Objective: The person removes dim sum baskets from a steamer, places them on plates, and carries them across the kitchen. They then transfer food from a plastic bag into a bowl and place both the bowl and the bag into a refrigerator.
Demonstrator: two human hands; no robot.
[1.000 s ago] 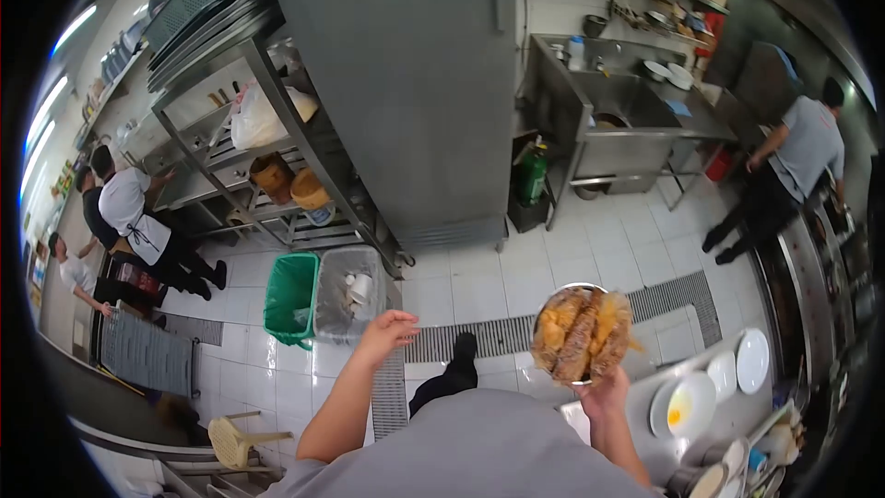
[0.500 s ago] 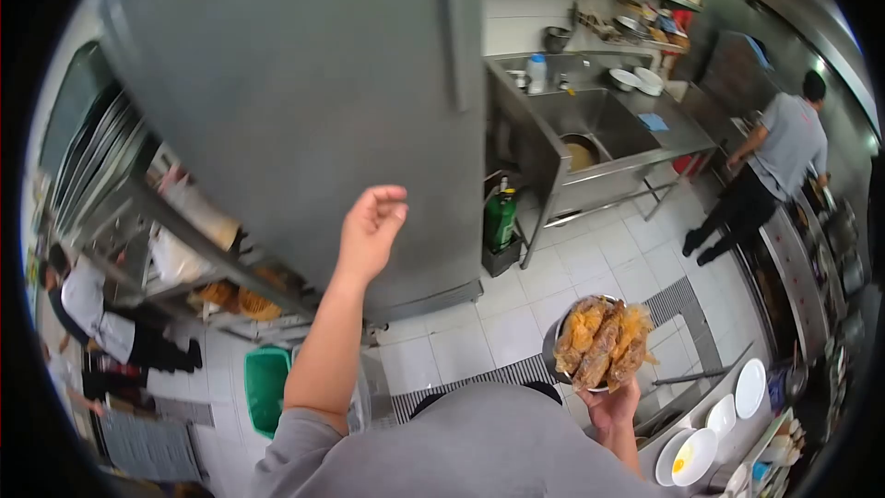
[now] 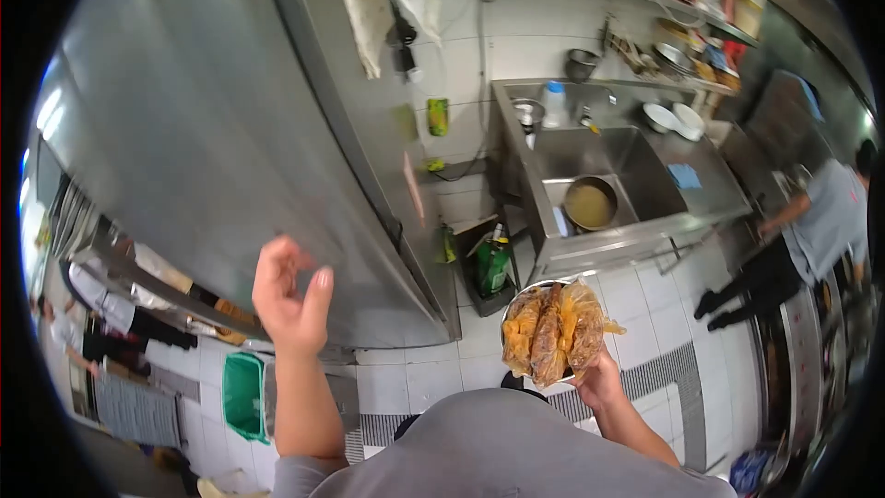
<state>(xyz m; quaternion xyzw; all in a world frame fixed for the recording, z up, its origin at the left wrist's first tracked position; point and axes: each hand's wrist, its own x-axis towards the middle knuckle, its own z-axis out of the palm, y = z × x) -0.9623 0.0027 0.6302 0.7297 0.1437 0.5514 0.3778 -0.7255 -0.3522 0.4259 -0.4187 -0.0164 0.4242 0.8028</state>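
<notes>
1. My right hand (image 3: 601,378) was cupped under a round metal bowl (image 3: 551,332), gripping it from below at chest height, above the tiled floor (image 3: 636,314).
2. The bowl was heaped with clear bags of orange-brown food (image 3: 553,330), which rose above its rim.
3. My left hand (image 3: 288,295) was raised and held nothing, its fingers loosely curled and apart, close in front of the big steel fridge door (image 3: 203,157). I could not tell whether it touched the door.
4. The bowl sat well to the right of that hand, near the lower corner of the fridge.
5. A green bottle (image 3: 493,263) stood on the floor between the fridge and the steel sink (image 3: 636,184).
6. A round pan of brownish liquid (image 3: 590,204) lay in the sink basin.
7. A co-worker in a grey shirt (image 3: 830,217) stood at the far right, bent toward the bench there.
8. A green bin (image 3: 242,395) stood on the floor at lower left, beside another person in white (image 3: 101,314).
</notes>
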